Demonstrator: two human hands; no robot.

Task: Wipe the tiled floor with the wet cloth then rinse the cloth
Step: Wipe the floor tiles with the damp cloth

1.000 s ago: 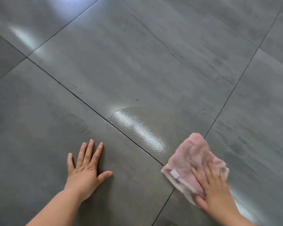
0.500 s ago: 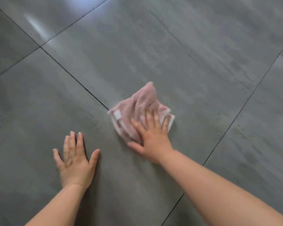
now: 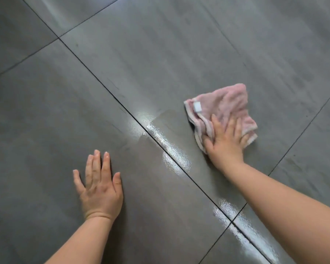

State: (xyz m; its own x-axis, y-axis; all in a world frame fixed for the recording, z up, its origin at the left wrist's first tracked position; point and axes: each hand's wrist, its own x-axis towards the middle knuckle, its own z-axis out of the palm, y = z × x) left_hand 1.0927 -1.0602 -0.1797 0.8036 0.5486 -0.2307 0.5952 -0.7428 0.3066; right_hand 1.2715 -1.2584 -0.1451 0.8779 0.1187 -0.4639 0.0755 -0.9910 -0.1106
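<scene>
A crumpled pink cloth [image 3: 227, 103] with a small white tag lies on the grey tiled floor [image 3: 160, 54], right of centre. My right hand [image 3: 225, 141] presses flat on the cloth's near part, fingers spread over it. My left hand [image 3: 99, 185] rests palm down on a bare tile at the lower left, fingers nearly together, holding nothing. A wet shiny streak [image 3: 171, 149] runs along the grout line between the two hands.
Large dark grey tiles with thin black grout lines fill the whole view. More wet sheen [image 3: 242, 225] lies under my right forearm near a grout crossing. Light glare shows on a far tile at the upper left.
My right hand has slid the cloth to the right across the tile, away from my left hand. A wet streak now shows where the cloth was. My left hand stays planted.
</scene>
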